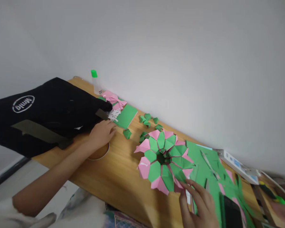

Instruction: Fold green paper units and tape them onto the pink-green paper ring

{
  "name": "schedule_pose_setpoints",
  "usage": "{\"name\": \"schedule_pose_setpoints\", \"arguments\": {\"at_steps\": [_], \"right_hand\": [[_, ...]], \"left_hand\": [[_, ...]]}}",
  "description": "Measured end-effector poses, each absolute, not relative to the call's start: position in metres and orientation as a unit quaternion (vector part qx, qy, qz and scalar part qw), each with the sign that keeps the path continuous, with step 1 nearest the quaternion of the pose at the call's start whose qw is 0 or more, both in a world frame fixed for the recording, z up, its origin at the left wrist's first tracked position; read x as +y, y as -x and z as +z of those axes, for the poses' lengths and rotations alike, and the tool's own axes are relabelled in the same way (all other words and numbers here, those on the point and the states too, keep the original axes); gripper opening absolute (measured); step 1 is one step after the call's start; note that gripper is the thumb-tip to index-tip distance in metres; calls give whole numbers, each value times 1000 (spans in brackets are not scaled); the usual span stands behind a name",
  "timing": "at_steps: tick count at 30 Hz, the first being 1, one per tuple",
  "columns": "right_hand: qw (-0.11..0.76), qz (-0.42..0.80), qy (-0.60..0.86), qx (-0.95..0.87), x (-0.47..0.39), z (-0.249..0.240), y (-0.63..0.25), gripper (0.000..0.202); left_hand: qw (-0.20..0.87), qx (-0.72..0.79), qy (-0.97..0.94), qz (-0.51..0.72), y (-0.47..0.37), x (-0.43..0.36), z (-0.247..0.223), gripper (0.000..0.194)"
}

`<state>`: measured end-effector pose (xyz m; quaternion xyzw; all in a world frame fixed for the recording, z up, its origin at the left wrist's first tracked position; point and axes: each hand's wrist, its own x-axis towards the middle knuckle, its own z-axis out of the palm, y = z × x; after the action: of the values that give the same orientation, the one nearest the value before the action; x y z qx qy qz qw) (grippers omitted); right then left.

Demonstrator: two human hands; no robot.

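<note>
My right hand (200,204) pinches the lower right edge of a paper flower ring (154,171) between thumb and fingers. Folded green and pink pieces make up this ring, which has a hole in its middle and is held above the table. My left hand (101,134) lies on the wooden table with its fingers stretched out, holding nothing I can see. Just beyond its fingertips are a black cloth (54,99) with white lettering and a pile of small white paper pieces (114,114). A thin round rim (98,159) shows under my left wrist.
Small folded green pieces (127,133) lie between my hands. Behind are a green paper stack (127,115), pink folded paper (112,98) and a green-capped glue bottle (96,83) by the wall. To the right are green sheets (212,161), a dark phone (231,212) and a white power strip (238,166).
</note>
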<state>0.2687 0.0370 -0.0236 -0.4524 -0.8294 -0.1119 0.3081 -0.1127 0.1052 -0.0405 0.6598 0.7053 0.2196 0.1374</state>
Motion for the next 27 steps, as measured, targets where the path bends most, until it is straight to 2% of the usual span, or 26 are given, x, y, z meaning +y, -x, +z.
{"name": "schedule_pose_setpoints", "arguments": {"at_steps": [5, 9, 11, 15, 17, 23, 25, 27], "right_hand": [[303, -45, 483, -821, 25, -9, -257, 25], [348, 46, 506, -788, 11, 7, -241, 29], [364, 126, 480, -788, 6, 17, -231, 30], [316, 349, 349, -810, 5, 30, -210, 36], [287, 403, 332, -803, 5, 29, -201, 36], [231, 434, 334, -804, 4, 15, -174, 31], [222, 402, 358, -813, 6, 12, -160, 33], [237, 330, 399, -822, 9, 12, -146, 44]], "left_hand": [[150, 682, -694, 174, 98, 110, -48, 27], [163, 634, -741, 150, 79, 120, -33, 33], [167, 624, -752, 132, 79, 121, -22, 34], [178, 671, -715, 87, 100, 98, -9, 12], [210, 670, -710, 61, 112, 77, -10, 16], [295, 631, -711, 96, 109, 19, -29, 12], [355, 598, -698, 169, 104, 7, -26, 16], [443, 530, -669, 274, 100, -2, -17, 15]]}}
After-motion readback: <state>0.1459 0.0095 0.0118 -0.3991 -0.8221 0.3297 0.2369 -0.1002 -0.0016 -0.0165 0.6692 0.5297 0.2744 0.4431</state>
